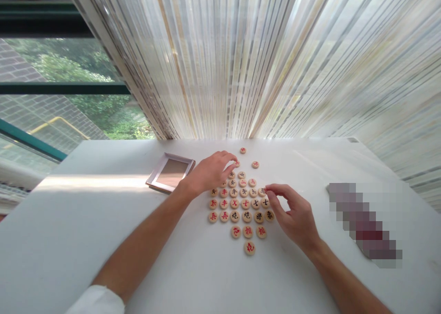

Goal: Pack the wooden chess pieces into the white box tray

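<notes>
Round wooden xiangqi pieces with red and black characters lie in close rows on the white table (155,263). My left hand (213,171) reaches over the far left of the rows, thumb and fingers closed about a red-marked xiangqi piece (237,164). At the right end of a middle row, my right hand (292,213) pinches the edge of a black-marked xiangqi piece (262,191). Two loose pieces, one at the back (243,150) and one to its right (255,165), sit apart. A single red piece (250,248) lies nearest me. My left hand hides some pieces.
An open shallow box (161,169) rests left of my left hand. A pixelated, elongated object (365,226) lies on the right side of the table. String curtains (213,65) hang along the table's far edge, with a window (69,88) at left.
</notes>
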`<state>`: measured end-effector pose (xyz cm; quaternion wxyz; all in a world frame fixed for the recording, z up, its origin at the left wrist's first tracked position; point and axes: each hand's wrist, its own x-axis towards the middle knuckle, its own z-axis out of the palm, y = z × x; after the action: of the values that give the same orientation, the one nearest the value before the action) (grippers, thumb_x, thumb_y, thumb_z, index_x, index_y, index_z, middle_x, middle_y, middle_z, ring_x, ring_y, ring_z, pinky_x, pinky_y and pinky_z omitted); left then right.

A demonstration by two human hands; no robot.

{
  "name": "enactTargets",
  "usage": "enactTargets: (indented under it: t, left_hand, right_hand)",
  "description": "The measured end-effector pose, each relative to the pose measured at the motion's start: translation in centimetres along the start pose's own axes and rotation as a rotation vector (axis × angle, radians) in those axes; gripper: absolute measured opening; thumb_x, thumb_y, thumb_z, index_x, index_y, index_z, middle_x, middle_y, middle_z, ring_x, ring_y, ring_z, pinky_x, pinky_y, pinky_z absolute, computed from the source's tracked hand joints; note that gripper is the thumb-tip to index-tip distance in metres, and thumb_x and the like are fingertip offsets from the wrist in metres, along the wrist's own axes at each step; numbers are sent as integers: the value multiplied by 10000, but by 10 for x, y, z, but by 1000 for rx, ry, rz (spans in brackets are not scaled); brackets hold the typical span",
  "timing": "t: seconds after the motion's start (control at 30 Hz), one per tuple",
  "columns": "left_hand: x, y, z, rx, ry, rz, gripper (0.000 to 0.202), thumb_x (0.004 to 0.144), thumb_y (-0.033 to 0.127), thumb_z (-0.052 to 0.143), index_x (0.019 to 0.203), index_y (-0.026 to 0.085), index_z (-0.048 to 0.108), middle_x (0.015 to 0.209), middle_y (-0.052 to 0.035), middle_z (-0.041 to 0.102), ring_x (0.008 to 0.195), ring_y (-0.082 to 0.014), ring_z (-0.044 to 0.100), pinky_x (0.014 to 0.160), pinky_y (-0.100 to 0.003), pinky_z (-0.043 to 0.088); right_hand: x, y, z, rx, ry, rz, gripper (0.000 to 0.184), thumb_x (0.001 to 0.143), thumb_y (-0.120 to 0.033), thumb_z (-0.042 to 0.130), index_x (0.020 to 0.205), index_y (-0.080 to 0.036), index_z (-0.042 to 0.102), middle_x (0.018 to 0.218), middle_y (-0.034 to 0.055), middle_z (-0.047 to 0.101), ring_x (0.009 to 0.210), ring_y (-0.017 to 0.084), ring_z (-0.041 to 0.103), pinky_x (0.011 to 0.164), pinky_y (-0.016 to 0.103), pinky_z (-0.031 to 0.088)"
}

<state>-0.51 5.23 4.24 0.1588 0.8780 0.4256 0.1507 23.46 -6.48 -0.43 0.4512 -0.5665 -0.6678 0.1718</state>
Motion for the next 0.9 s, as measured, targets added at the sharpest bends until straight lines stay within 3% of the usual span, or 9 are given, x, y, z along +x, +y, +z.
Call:
enactTargets:
  t: [0.1, 0.23, 0.3, 0.43, 0.53, 0.63, 0.9]
  left_hand:
    - [9, -14, 20, 76, -19, 129, 401, 1013, 177, 382, 1361, 190, 580, 1497, -83, 548, 1382, -217, 484, 1156, -365, 386]
    - [10, -27, 31, 192, -151, 194, 598, 894, 41, 454, 1474, 183, 483, 1583, -72, 457, 1492, -204, 355, 1227, -365, 290]
    - [9, -29, 31, 228, -154, 172, 614, 886, 39, 467, 1482, 187, 477, 1582, -66, 460, 1491, -203, 359, 1229, -362, 280]
    - [8, -28, 22, 257, -80, 72, 409, 970, 127, 433, 1335, 170, 612, 1493, -108, 557, 1378, -243, 500, 1180, -404, 337]
    - [8, -27, 16, 258, -53, 7, 274, 997, 213, 450, 1109, 163, 695, 1253, -126, 698, 1152, -263, 640, 1039, -401, 455]
    - [8, -27, 14, 252, -38, -56, 221, 993, 271, 489, 993, 171, 687, 1000, -102, 728, 917, -240, 675, 854, -349, 511]
    - [8, -24, 6, 159, 20, -96, 131, 954, 260, 548, 989, 165, 633, 955, -78, 716, 905, -229, 672, 826, -336, 505]
  right_hand:
    - [1, 3, 0, -3, 7, -13, 129, 982, -303, 604, 1040, -240, 700, 974, 40, 750, 877, 204, 709, 768, 316, 565]
    - [2, 3, 0, -1, 2, -7, 131, 984, -307, 600, 1043, -242, 698, 975, 37, 747, 882, 204, 709, 785, 319, 564]
    - [1, 2, 0, -8, 2, 1, 134, 984, -313, 600, 1041, -242, 698, 971, 40, 746, 878, 208, 708, 749, 313, 566]
    - [1, 0, -1, -11, 12, 4, 132, 981, -313, 600, 1031, -241, 698, 968, 45, 743, 873, 214, 706, 694, 303, 561]
    - [2, 0, -1, -6, 10, 1, 125, 979, -301, 603, 1035, -239, 695, 970, 41, 742, 882, 208, 706, 695, 294, 555]
    - [1, 1, 0, 2, 1, 12, 124, 978, -302, 604, 1035, -238, 694, 965, 41, 741, 883, 207, 705, 678, 286, 556]
    - [1, 2, 0, 13, 9, 9, 134, 980, -319, 603, 1027, -234, 695, 969, 58, 741, 894, 224, 711, 689, 308, 589]
